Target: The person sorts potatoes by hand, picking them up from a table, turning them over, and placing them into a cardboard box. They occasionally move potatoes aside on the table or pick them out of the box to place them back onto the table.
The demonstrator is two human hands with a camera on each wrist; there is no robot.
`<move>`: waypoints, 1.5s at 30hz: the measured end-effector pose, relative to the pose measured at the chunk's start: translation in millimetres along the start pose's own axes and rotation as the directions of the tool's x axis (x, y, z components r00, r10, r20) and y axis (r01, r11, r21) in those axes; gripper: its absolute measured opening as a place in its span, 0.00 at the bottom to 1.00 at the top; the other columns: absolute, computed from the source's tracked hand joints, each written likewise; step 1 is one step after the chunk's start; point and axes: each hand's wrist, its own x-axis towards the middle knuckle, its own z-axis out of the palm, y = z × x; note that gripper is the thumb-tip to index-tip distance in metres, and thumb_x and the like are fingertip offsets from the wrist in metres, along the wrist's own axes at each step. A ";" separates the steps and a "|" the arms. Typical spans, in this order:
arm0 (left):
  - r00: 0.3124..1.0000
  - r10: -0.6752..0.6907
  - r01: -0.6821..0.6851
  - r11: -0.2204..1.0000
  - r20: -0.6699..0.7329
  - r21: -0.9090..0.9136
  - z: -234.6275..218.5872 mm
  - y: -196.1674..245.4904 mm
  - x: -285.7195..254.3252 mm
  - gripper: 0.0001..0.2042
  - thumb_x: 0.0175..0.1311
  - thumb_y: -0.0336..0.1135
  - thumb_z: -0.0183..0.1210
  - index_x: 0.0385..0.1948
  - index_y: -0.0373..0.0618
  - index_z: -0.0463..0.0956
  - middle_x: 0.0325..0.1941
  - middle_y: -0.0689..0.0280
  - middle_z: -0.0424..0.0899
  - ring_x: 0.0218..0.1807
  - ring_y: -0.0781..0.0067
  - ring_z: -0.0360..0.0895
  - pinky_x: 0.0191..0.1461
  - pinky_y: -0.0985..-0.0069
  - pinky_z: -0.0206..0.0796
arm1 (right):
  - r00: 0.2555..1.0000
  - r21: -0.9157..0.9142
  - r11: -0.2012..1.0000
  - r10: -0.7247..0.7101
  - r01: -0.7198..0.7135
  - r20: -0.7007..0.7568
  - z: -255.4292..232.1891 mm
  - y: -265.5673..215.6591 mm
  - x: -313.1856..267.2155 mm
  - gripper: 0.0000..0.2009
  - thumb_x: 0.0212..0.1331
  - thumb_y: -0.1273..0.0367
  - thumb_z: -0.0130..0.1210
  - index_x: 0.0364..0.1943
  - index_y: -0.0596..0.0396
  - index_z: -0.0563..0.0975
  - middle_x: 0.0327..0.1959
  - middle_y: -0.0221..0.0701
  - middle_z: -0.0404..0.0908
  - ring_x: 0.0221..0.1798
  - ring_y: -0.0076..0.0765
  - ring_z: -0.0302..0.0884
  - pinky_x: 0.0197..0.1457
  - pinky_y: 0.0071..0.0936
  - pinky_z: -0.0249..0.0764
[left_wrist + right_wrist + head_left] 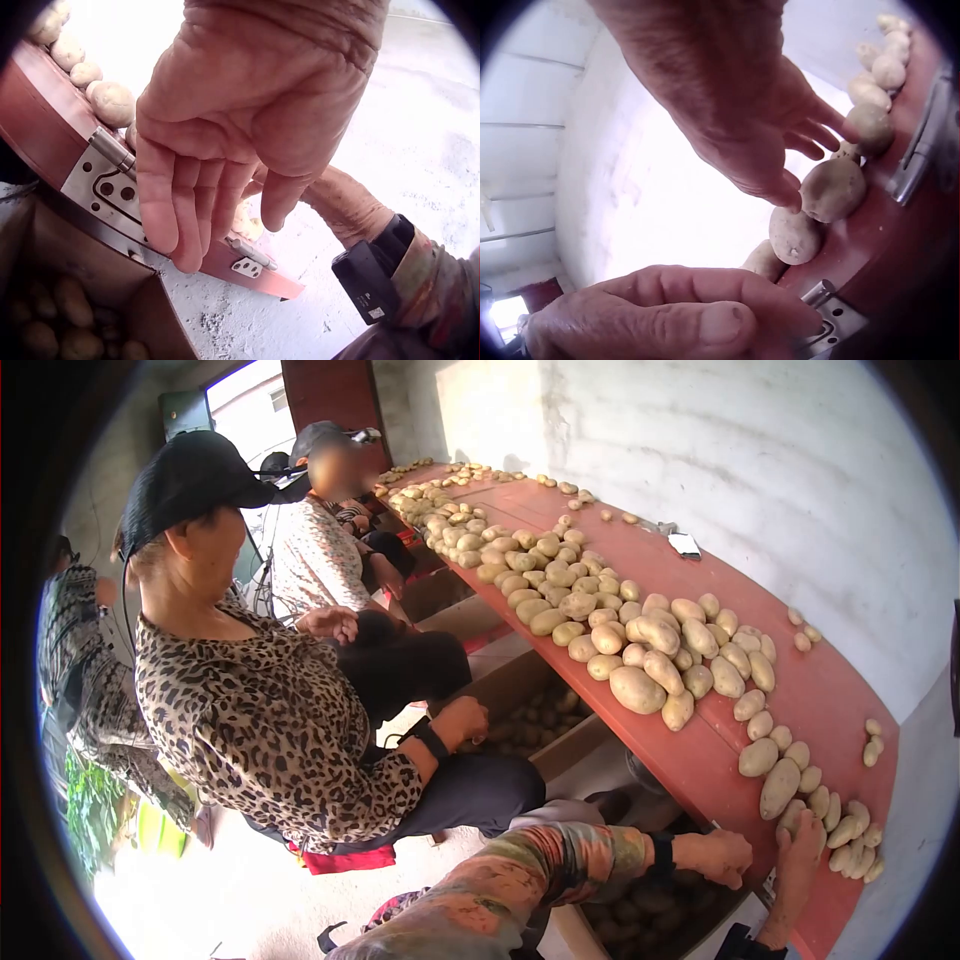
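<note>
Head view shows a row of potatoes [780, 788] on the near end of the red tabletop [835, 695], running from the main heap [580, 600] to the right hand [798, 865]. That hand reaches over the row's near side with its fingers extended and grasps nothing; its fingertips overlap the potatoes, though actual contact is hard to confirm. Just beside it, over the table's edge, the left hand [722, 857] is palm-up in the left wrist view, its fingers relaxed and close together, holding nothing. Near its fingers, metal hinge plates [82, 176] are fixed along the table's edge. Below that edge stands a cardboard box [154, 319] with more potatoes inside, dim in shadow. A black wrist device [364, 281] is strapped at the right wrist, next to a patterned sleeve. Smaller potatoes lie in a cluster nearer the pale wall [700, 430], and a small white object [685, 545] rests at the table's far side. Beyond the left arm sits a person in a leopard-print top [270, 730] and black cap [190, 475]; farther along the table sits another in a light patterned top [315, 560].
</note>
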 end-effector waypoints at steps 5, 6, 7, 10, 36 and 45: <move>0.999 -0.025 0.027 0.998 -0.034 0.062 1.1 1.7 1.4 0.11 0.45 0.38 0.58 0.24 0.40 0.79 0.23 0.54 0.81 0.32 0.51 0.80 0.35 0.60 0.70 | 0.985 -0.014 0.986 -0.166 0.166 -0.034 8.6 3.2 -1.5 0.27 0.50 0.77 0.58 0.56 0.60 0.63 0.57 0.49 0.66 0.59 0.57 0.63 0.60 0.43 0.63; 0.998 0.009 -0.007 0.999 -0.057 0.046 3.5 -1.1 2.1 0.11 0.45 0.38 0.59 0.24 0.40 0.79 0.23 0.54 0.81 0.32 0.51 0.80 0.35 0.60 0.71 | 0.986 -0.019 0.986 -0.164 0.164 -0.033 9.7 4.4 -1.5 0.27 0.50 0.77 0.58 0.56 0.60 0.63 0.57 0.49 0.66 0.59 0.57 0.63 0.60 0.43 0.63; 0.996 0.042 -0.040 0.999 -0.079 0.031 5.4 -2.3 2.8 0.11 0.45 0.39 0.59 0.23 0.40 0.79 0.23 0.54 0.81 0.32 0.51 0.80 0.35 0.60 0.71 | 0.984 -0.021 0.986 -0.168 0.167 -0.059 12.6 5.4 -0.9 0.26 0.50 0.77 0.58 0.56 0.61 0.63 0.57 0.49 0.66 0.59 0.57 0.63 0.60 0.42 0.63; 1.000 0.015 -0.014 0.999 -0.015 0.033 6.0 -0.5 3.8 0.11 0.45 0.38 0.59 0.23 0.40 0.79 0.23 0.54 0.81 0.32 0.51 0.80 0.35 0.60 0.71 | 0.984 0.005 0.987 -0.159 0.160 -0.076 17.1 7.8 1.7 0.26 0.49 0.77 0.58 0.55 0.62 0.63 0.56 0.49 0.66 0.60 0.57 0.63 0.61 0.42 0.62; 0.999 0.021 -0.018 0.998 -0.045 0.065 -5.7 4.2 -6.4 0.11 0.47 0.40 0.59 0.24 0.40 0.79 0.25 0.54 0.81 0.33 0.51 0.80 0.36 0.59 0.70 | 0.997 -0.010 1.000 0.022 -0.021 0.071 -16.7 -19.5 -10.4 0.29 0.44 0.72 0.58 0.56 0.51 0.67 0.47 0.47 0.72 0.51 0.56 0.70 0.54 0.44 0.68; 0.997 0.061 -0.058 0.996 -0.038 0.074 4.0 16.1 -6.1 0.11 0.48 0.39 0.59 0.23 0.40 0.78 0.24 0.53 0.81 0.34 0.50 0.80 0.37 0.59 0.70 | 0.995 0.038 0.997 -0.077 0.074 0.065 -5.0 -12.9 -19.3 0.31 0.43 0.67 0.61 0.58 0.51 0.66 0.48 0.46 0.69 0.53 0.56 0.68 0.55 0.44 0.67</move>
